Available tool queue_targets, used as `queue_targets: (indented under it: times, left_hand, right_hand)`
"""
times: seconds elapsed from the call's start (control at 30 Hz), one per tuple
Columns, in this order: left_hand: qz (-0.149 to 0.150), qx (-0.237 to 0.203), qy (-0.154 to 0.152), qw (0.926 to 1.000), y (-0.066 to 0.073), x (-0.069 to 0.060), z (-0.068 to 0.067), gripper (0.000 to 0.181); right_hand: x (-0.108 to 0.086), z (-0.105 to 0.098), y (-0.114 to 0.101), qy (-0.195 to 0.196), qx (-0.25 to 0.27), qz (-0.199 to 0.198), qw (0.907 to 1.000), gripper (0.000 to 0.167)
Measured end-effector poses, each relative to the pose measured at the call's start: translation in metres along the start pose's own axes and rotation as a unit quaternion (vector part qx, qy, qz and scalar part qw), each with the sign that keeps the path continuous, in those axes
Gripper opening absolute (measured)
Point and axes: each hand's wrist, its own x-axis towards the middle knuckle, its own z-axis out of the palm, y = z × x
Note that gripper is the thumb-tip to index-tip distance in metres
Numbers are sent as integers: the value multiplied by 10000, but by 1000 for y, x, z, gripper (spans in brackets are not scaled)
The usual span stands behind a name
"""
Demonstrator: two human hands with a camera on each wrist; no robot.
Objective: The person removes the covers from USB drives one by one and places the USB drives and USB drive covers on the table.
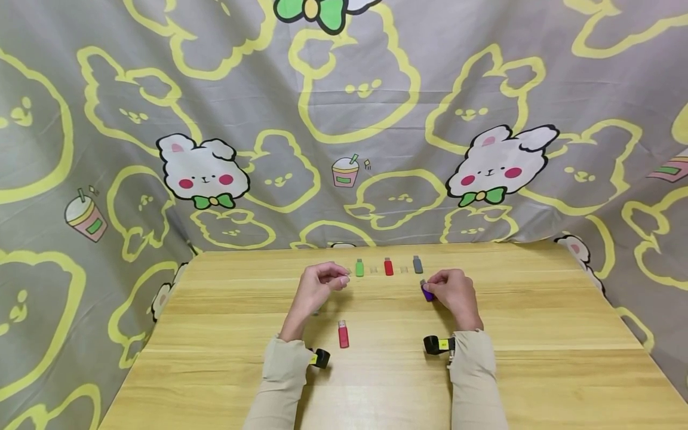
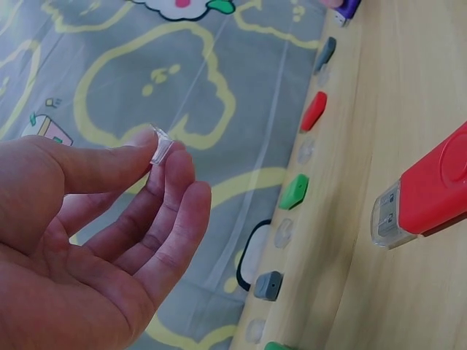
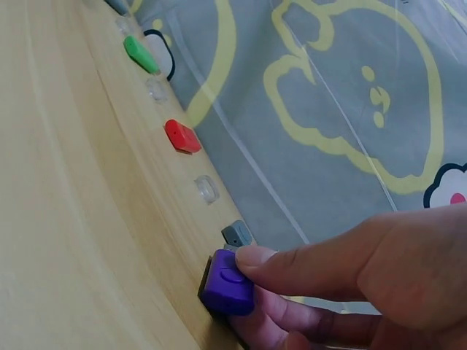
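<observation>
My left hand [image 1: 319,289] pinches a small clear plastic cap [image 2: 162,146] between thumb and forefinger, above the table's back edge. The thumb and fingers of my right hand [image 1: 455,294] grip a purple USB stick [image 3: 228,284], close to the right end of a row of sticks. That row holds a green USB stick [image 1: 359,267], a red USB stick [image 1: 389,267] and a grey USB stick [image 1: 417,264], with clear caps [image 3: 206,189] lying between them. Another red USB stick [image 1: 343,334], its metal plug bare or under a clear cover, lies nearer me.
Farther left in the row, a second grey stick [image 2: 268,285] and a green one [image 2: 277,345] show in the left wrist view. A patterned grey curtain [image 1: 365,119] hangs behind the wooden table [image 1: 537,382]. Black wrist cameras [image 1: 432,344] sit at both cuffs.
</observation>
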Motion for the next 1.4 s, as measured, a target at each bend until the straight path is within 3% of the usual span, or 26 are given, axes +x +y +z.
queue_targets:
  times: [0.13,0.27,0.37,0.47,0.6,0.8,1.03,1.27,1.4]
  left_hand:
    - [49,2,-13,10000,3,-3,3,10]
    - [-66,-4,-187,9998,-10,3,9,13]
    - [6,15,-261,9997,-24,8,15,13]
    - [143,109,-319,9993,-25,10,22,10]
    - [275,397,-505,9976,-25,10,32,9]
    - [219,851,-828,9927,-26,11,53,10]
    - [145,797,-964,9920,-16,30,78,9]
    - [-4,1103,-895,9899,-21,48,105,6]
    - [13,1476,-907,9849,-23,55,118,5]
  right_hand:
    - [-2,-2,-1,-11,-154,21,9999,17]
    - [-3,-4,-2,-71,-264,122,9996,18]
    - [-3,-5,-1,-111,-297,152,9994,18]
    - [-3,-7,-1,-75,-259,94,9996,19]
    - [-3,-10,0,101,-57,-13,9999,18]
    - [-2,-17,-3,456,397,-277,9978,16]
    - [-4,-31,-12,1086,811,-518,9894,22]
    - [-5,-36,-12,1051,1059,-570,9872,23]
    - [-6,-39,-10,1061,1091,-622,9864,23]
